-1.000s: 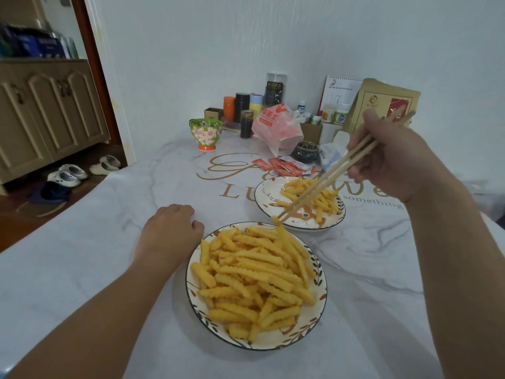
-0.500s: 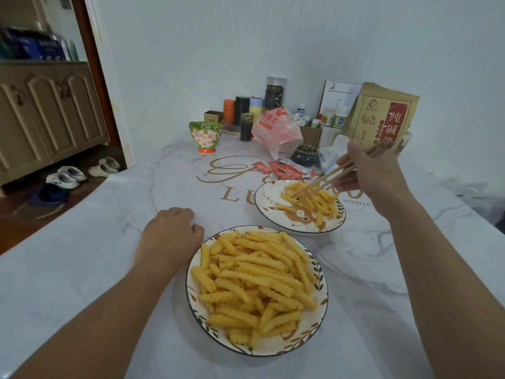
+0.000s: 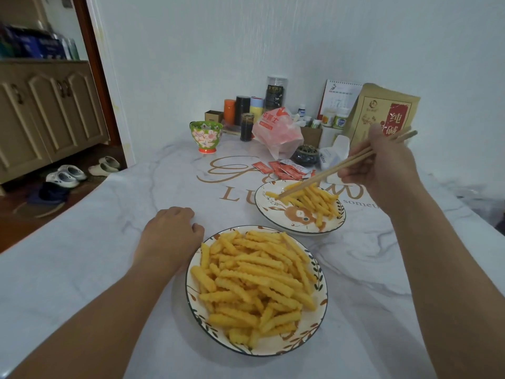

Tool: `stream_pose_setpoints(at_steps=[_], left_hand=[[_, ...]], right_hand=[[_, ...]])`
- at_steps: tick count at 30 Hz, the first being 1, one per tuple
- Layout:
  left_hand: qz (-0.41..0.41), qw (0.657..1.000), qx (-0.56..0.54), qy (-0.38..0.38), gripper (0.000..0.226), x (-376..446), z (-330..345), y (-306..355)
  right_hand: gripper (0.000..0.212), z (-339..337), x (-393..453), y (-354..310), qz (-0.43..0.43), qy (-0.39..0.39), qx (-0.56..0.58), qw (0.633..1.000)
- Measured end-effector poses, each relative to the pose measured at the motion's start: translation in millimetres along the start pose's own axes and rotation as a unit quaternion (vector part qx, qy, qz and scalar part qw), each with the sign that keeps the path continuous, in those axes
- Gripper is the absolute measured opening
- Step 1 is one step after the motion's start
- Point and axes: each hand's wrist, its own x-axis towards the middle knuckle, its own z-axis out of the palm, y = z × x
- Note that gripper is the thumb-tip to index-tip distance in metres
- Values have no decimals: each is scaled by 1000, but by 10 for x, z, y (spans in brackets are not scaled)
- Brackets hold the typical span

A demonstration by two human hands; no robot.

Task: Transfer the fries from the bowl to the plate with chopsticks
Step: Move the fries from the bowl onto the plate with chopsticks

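Chopstick tips lowered among the fries on the far plate; left fist beside the near bowl.

The marble-patterned table carries the heaped bowl, nearest the wearer, and beyond it the deer-print plate. Since half a second ago the right hand has drawn back rightward, its fingers clamped round the chopsticks, whose long axis slopes down-left from the grip, tips at a crinkle-cut fry on the plate's left side. Left hand rests curled, holding nothing, touching the bowl's rim.
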Motion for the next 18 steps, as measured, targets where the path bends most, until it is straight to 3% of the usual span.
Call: stream_pose_setpoints(at_steps=[5, 9, 11, 15, 18], left_hand=[[-8, 1000, -14, 9, 31, -14, -10, 20], [-11, 1000, -19, 14, 33, -16, -7, 26], [-12, 1000, -18, 12, 33, -14, -6, 22], [-8, 1000, -19, 17, 32, -15, 7, 8], [-7, 1000, -16, 16, 32, -10, 6, 8]], right_hand=[[52, 52, -124, -224, 30, -135, -56, 989], [46, 54, -128, -220, 34, -159, -93, 982], [44, 13, -89, -198, 28, -113, -75, 990], [42, -51, 29, -96, -5, 72, -92, 993], [47, -34, 58, -14, -15, 93, -132, 987]])
